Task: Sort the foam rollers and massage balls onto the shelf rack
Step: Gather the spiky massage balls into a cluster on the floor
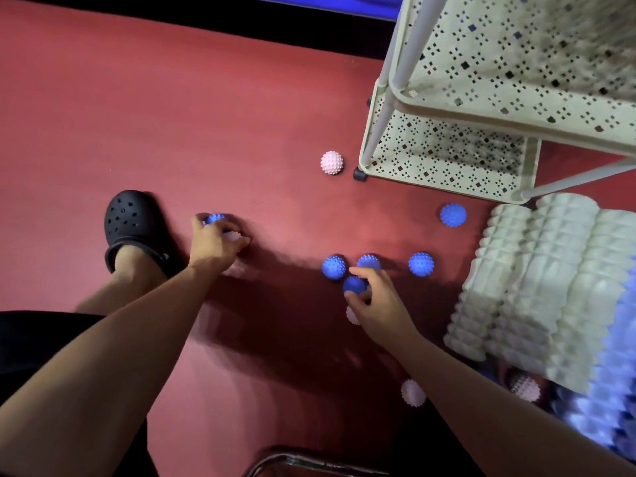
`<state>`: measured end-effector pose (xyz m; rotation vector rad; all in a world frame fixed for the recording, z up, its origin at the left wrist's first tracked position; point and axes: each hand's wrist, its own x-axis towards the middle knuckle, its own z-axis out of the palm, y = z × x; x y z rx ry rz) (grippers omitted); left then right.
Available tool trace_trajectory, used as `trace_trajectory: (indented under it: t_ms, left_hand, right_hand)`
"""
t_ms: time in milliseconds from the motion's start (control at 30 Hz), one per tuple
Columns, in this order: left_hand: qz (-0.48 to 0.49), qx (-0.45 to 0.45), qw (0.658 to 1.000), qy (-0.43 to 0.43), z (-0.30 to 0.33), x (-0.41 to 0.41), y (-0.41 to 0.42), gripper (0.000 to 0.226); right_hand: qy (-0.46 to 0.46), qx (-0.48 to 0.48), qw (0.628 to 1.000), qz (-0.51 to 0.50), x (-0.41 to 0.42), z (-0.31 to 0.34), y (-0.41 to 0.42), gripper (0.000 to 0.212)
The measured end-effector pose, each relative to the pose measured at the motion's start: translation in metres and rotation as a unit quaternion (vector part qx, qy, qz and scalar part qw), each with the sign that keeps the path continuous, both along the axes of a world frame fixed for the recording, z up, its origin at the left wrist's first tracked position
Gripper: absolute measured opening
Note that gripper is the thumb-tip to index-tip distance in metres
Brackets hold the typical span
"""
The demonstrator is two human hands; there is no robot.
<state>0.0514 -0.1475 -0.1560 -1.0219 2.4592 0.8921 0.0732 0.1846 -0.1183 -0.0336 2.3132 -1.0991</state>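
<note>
Spiky massage balls lie scattered on the red floor mat. My left hand [215,241] is closed over a blue spiky ball [215,219], with a pale ball partly hidden under its fingers. My right hand [373,297] grips another blue ball [354,284]. Three more blue balls [333,266] [369,261] [421,264] sit just beyond it, and a fourth [453,215] lies nearer the rack. A pink ball [331,162] rests by the rack's wheel. Pale foam rollers [537,277] lie side by side at the right. The cream perforated shelf rack [447,160] stands at the upper right.
My foot in a black clog [132,225] stands left of my left hand. Pink balls [413,392] [525,389] lie under and right of my right forearm. A blue roller [605,414] shows at the right edge. A metal bar [296,461] curves at the bottom.
</note>
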Motion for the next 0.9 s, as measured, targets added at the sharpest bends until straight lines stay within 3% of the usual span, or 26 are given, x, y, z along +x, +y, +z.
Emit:
trace_trajectory:
  t_ms: [167,300,400,467,600,733,900]
  left_hand:
    - [-0.203,0.081,0.975,0.033,0.011,-0.009,0.061,0.022]
    - [-0.365,0.081,0.927,0.04,0.012,-0.033,0.11,0.029]
    - [-0.488,0.052,0.871,0.02,0.006,-0.042,0.129,0.036]
    - [-0.492,0.068,0.867,-0.029,0.012,-0.046,0.133,0.042]
    - [-0.504,0.115,0.856,-0.009,0.012,-0.042,0.138,0.05]
    - [-0.376,0.233,0.896,-0.032,0.008,-0.034,0.138,0.049]
    - [-0.321,0.307,0.895,-0.029,0.0,-0.027,0.146,0.061]
  right_hand:
    - [0.002,0.003,1.0,-0.025,-0.003,-0.002,0.013,0.038]
    - [0.024,0.024,0.998,-0.058,-0.007,-0.005,0.024,0.035]
    - [0.019,0.046,0.996,-0.068,-0.018,-0.004,0.03,0.035]
    - [0.024,0.068,0.995,-0.074,-0.025,-0.006,0.034,0.038]
    - [0.046,0.162,0.98,-0.104,-0.042,-0.011,0.049,0.04]
    - [-0.011,0.206,0.977,-0.057,-0.07,-0.02,0.069,0.046]
    - [-0.087,0.21,0.974,0.021,-0.088,-0.038,0.082,0.04]
